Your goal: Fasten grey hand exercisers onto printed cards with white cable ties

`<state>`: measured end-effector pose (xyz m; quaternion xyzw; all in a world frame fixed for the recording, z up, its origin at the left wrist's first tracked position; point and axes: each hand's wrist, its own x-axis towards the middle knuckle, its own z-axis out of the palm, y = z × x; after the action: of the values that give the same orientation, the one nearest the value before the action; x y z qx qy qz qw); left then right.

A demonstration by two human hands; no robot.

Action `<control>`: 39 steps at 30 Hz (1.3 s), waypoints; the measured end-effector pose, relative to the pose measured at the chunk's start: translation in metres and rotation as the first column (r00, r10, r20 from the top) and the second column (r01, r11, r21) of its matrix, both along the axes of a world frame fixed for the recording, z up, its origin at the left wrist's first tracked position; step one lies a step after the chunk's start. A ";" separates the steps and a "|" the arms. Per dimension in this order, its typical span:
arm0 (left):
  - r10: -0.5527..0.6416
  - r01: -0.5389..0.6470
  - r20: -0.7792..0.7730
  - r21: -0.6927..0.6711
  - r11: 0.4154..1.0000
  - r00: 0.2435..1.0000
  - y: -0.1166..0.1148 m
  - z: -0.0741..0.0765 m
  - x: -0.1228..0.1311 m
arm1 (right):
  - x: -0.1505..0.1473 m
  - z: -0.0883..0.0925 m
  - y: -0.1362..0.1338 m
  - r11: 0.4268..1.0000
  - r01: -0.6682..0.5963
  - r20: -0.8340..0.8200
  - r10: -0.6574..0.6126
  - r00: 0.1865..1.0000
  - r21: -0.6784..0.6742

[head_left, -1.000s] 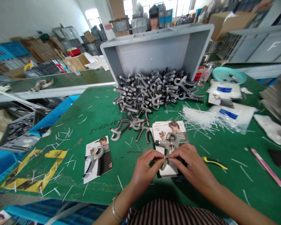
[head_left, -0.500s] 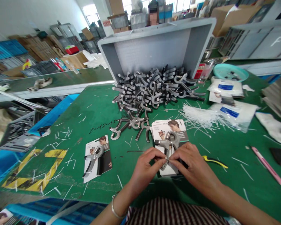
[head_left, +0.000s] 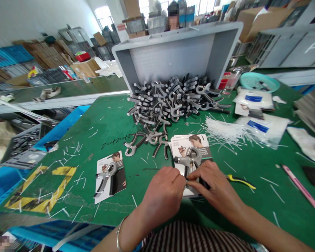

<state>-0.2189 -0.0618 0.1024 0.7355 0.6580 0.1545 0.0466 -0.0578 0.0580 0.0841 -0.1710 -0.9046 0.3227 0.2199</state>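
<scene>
A grey hand gripper (head_left: 187, 161) lies on a printed backing card (head_left: 193, 147) on the green table (head_left: 115, 126) in front of me. My left hand (head_left: 164, 196) and my right hand (head_left: 212, 187) meet over the card's lower half, fingers pinched together at the gripper's handle. What the fingertips pinch is too small to make out. A second carded hand gripper (head_left: 109, 175) lies to the left.
A heap of loose hand grippers (head_left: 170, 101) spills from a tipped grey bin (head_left: 173, 52). White cable ties (head_left: 223, 131), plastic bags (head_left: 262, 126), yellow-handled cutters (head_left: 241, 182), a pink pen (head_left: 300, 190) and a teal bowl (head_left: 259, 82) sit to the right. A person stands behind the bin.
My left hand has turned over and slid right, now covering the card's lower left. The right hand has stayed pinched at the handle.
</scene>
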 end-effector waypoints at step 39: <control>0.461 -0.413 0.789 -0.291 0.863 0.407 0.032 -0.056 0.000 | 0.150 -0.114 0.038 0.868 0.369 0.490 -0.492 0.720 0.332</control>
<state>-0.2187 -0.0299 0.0461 0.3701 0.7249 0.4770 0.3318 0.0920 0.0956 -0.0297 -0.4400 -0.8918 0.1002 0.0315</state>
